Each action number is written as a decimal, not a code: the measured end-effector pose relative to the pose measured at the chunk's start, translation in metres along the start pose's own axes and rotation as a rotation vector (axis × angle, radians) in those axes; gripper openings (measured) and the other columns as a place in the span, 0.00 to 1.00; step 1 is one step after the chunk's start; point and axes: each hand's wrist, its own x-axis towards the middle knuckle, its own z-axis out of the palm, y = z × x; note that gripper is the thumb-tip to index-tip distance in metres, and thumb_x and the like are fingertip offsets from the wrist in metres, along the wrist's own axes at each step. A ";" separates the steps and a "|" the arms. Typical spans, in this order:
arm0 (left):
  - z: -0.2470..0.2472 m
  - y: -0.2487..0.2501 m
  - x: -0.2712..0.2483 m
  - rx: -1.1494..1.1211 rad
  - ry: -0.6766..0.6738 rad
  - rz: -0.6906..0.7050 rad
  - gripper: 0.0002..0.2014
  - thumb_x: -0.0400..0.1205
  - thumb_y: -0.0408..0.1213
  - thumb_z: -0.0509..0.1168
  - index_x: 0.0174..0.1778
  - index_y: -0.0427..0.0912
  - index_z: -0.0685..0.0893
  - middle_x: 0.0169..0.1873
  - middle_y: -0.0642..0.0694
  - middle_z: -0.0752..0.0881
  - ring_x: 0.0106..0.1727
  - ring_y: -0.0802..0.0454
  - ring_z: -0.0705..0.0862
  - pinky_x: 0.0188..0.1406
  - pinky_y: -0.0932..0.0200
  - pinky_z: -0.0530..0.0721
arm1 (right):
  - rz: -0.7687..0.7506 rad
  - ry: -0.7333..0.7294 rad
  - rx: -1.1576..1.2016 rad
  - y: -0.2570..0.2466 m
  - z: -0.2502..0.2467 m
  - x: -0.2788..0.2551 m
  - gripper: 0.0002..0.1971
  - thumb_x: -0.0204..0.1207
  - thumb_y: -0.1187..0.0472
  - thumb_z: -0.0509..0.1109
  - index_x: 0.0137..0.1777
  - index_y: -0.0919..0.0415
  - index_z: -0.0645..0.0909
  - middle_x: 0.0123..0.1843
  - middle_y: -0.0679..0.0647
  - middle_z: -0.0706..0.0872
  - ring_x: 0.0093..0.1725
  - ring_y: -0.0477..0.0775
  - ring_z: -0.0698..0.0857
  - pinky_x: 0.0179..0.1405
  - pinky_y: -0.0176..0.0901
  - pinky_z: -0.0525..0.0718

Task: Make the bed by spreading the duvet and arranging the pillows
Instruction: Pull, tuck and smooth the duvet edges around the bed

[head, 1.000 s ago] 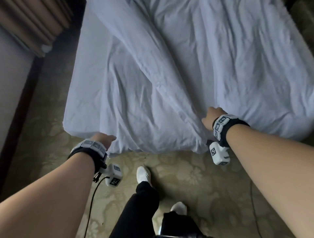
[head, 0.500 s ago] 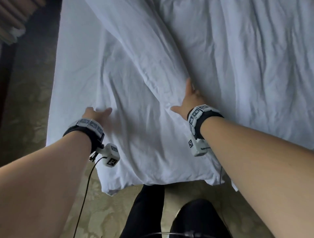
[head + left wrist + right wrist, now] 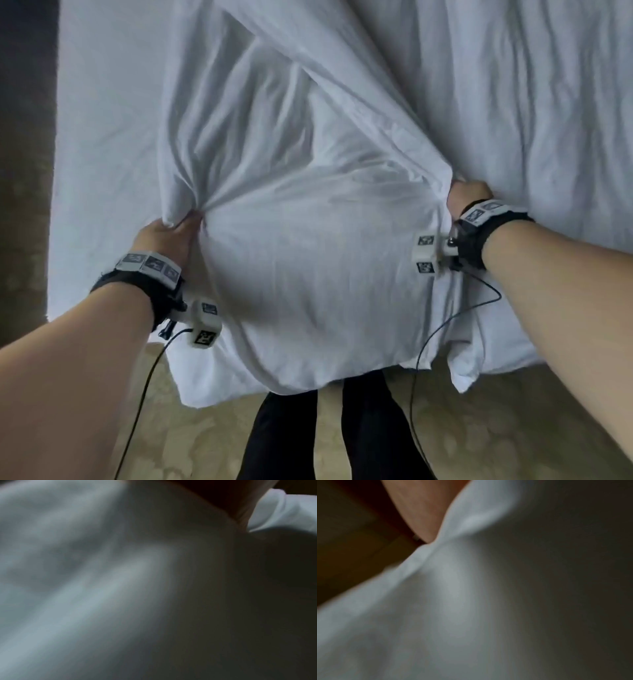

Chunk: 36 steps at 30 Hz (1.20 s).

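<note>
Here, item by item, largest first. Bed (image 3: pixel 102 144): white sheet bare along the left side, filling most of the head view. Duvet (image 3: pixel 308 260): white, creased, lying over the centre and right of the bed; its near edge hangs past the foot of the bed over the floor, with one corner drooping at near left and another at near right. A thick fold runs from the far centre down towards the right hand. The stretch between the two hands is drawn into gathers that fan out from each grip. Carpet (image 3: pixel 513 438): pale, patterned, near the viewer; a dark strip borders the bed on the far left. Legs (image 3: pixel 284 438): dark trousers, standing at the foot of the bed, partly under the hanging duvet edge. Left hand (image 3: pixel 164 236): fingers curled round a bunch of duvet at its left margin, cloth puckered at the grip. Right hand (image 3: pixel 466 197): closed on the duvet at the end of the thick fold, fingers buried in cloth. Both wrist views: blurred, showing white fabric close to the lens and a sliver of hand. Wrist bands with marker tags, a small white camera block and a black cable on each wrist.
</note>
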 end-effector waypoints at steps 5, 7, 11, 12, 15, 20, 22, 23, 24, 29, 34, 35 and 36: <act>0.008 -0.013 0.008 0.034 -0.008 -0.064 0.33 0.85 0.65 0.61 0.69 0.37 0.84 0.62 0.30 0.87 0.57 0.33 0.84 0.57 0.48 0.75 | 0.036 0.125 0.189 0.011 0.035 -0.025 0.27 0.88 0.45 0.57 0.77 0.65 0.68 0.76 0.70 0.76 0.73 0.71 0.77 0.70 0.58 0.73; 0.012 -0.013 0.014 0.043 -0.004 -0.071 0.31 0.89 0.61 0.56 0.73 0.36 0.82 0.66 0.26 0.83 0.65 0.28 0.82 0.58 0.46 0.74 | -0.100 0.097 0.219 0.006 0.044 -0.040 0.41 0.84 0.35 0.60 0.86 0.61 0.57 0.82 0.68 0.69 0.79 0.68 0.72 0.76 0.57 0.69; 0.021 -0.008 0.008 0.084 0.005 -0.109 0.32 0.91 0.57 0.51 0.75 0.32 0.78 0.70 0.21 0.78 0.70 0.26 0.78 0.63 0.44 0.71 | -0.211 -0.029 0.160 0.015 0.054 -0.036 0.38 0.81 0.45 0.71 0.84 0.62 0.62 0.77 0.65 0.77 0.73 0.68 0.79 0.65 0.51 0.77; 0.020 -0.011 0.003 0.107 0.037 -0.114 0.35 0.91 0.60 0.50 0.73 0.29 0.80 0.69 0.21 0.79 0.69 0.26 0.79 0.62 0.44 0.71 | -0.204 0.007 0.201 0.021 0.048 -0.028 0.28 0.83 0.48 0.69 0.75 0.65 0.72 0.69 0.65 0.83 0.67 0.68 0.83 0.57 0.48 0.78; 0.014 -0.029 -0.005 0.188 0.100 -0.175 0.39 0.88 0.64 0.50 0.67 0.26 0.82 0.64 0.21 0.82 0.64 0.24 0.81 0.57 0.43 0.72 | -0.147 0.030 0.226 0.050 0.030 -0.008 0.22 0.85 0.44 0.64 0.56 0.66 0.84 0.47 0.63 0.87 0.51 0.68 0.87 0.42 0.45 0.76; 0.040 -0.085 0.038 0.268 0.152 -0.169 0.31 0.83 0.52 0.63 0.75 0.32 0.75 0.70 0.27 0.80 0.70 0.26 0.81 0.65 0.38 0.81 | -0.101 -0.163 0.101 0.076 0.037 -0.010 0.27 0.84 0.42 0.65 0.70 0.64 0.78 0.63 0.63 0.86 0.58 0.66 0.85 0.52 0.47 0.79; 0.054 -0.077 0.043 0.297 0.184 -0.168 0.36 0.74 0.51 0.58 0.78 0.37 0.67 0.75 0.27 0.74 0.75 0.24 0.75 0.70 0.33 0.79 | -0.149 -0.168 0.134 0.087 0.025 -0.017 0.28 0.81 0.40 0.68 0.70 0.60 0.79 0.62 0.58 0.87 0.53 0.61 0.85 0.52 0.46 0.79; 0.059 -0.049 0.016 0.320 0.259 -0.171 0.37 0.73 0.51 0.57 0.79 0.40 0.64 0.76 0.27 0.70 0.76 0.25 0.72 0.73 0.31 0.74 | -0.184 -0.157 0.150 0.097 0.014 -0.017 0.26 0.79 0.38 0.69 0.67 0.58 0.81 0.58 0.55 0.88 0.50 0.58 0.84 0.51 0.44 0.78; 0.065 -0.010 -0.028 0.328 0.316 -0.142 0.35 0.74 0.49 0.59 0.79 0.43 0.64 0.75 0.28 0.69 0.75 0.26 0.70 0.74 0.31 0.72 | -0.212 -0.141 0.149 0.109 0.003 -0.017 0.24 0.78 0.38 0.70 0.62 0.57 0.84 0.55 0.52 0.89 0.49 0.56 0.85 0.50 0.43 0.79; 0.152 0.115 -0.172 0.062 0.123 0.317 0.14 0.84 0.45 0.64 0.62 0.43 0.82 0.59 0.40 0.85 0.62 0.35 0.81 0.63 0.44 0.79 | -0.190 0.005 0.117 0.197 -0.072 0.005 0.19 0.81 0.47 0.65 0.36 0.60 0.77 0.32 0.54 0.81 0.39 0.63 0.80 0.33 0.46 0.72; 0.293 0.156 -0.261 0.039 -0.260 0.391 0.20 0.83 0.55 0.62 0.37 0.44 0.87 0.31 0.49 0.91 0.37 0.44 0.91 0.48 0.44 0.90 | -0.045 0.126 0.125 0.329 -0.130 0.067 0.14 0.82 0.53 0.61 0.51 0.64 0.82 0.51 0.64 0.87 0.47 0.67 0.83 0.45 0.49 0.78; 0.322 0.155 -0.273 0.069 -0.313 0.380 0.22 0.82 0.57 0.62 0.35 0.42 0.87 0.31 0.47 0.92 0.38 0.43 0.91 0.48 0.45 0.91 | -0.014 0.136 0.137 0.361 -0.135 0.080 0.16 0.82 0.51 0.62 0.54 0.64 0.83 0.54 0.64 0.87 0.51 0.68 0.84 0.49 0.51 0.80; 0.348 0.153 -0.285 0.124 -0.359 0.340 0.25 0.82 0.60 0.63 0.36 0.41 0.86 0.34 0.45 0.92 0.41 0.42 0.91 0.48 0.48 0.90 | 0.021 0.132 0.145 0.393 -0.139 0.090 0.18 0.80 0.48 0.63 0.55 0.63 0.83 0.53 0.63 0.86 0.53 0.69 0.85 0.50 0.51 0.80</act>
